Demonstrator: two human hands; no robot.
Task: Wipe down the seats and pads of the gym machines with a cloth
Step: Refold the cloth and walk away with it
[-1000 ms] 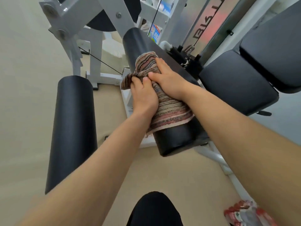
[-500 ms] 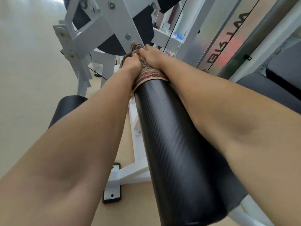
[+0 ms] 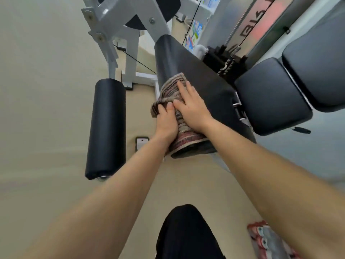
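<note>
Floor [image 3: 46, 109]: beige, plain. White machine frame [image 3: 130, 58] stands on it; flat foot plate [image 3: 142, 144] lies flush, nearer the camera than the frame. Red-and-grey patterned item [image 3: 268, 240] on the floor, well apart from the frame, kind unclear. Black pad [image 3: 177, 57] on the frame carries a striped cloth [image 3: 171, 88], draped over its near end.

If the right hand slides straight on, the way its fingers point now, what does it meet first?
The right hand lies flat on the striped cloth; past its edge comes bare black padded roller, then probably the white metal frame arm, though depth is unclear.
</note>
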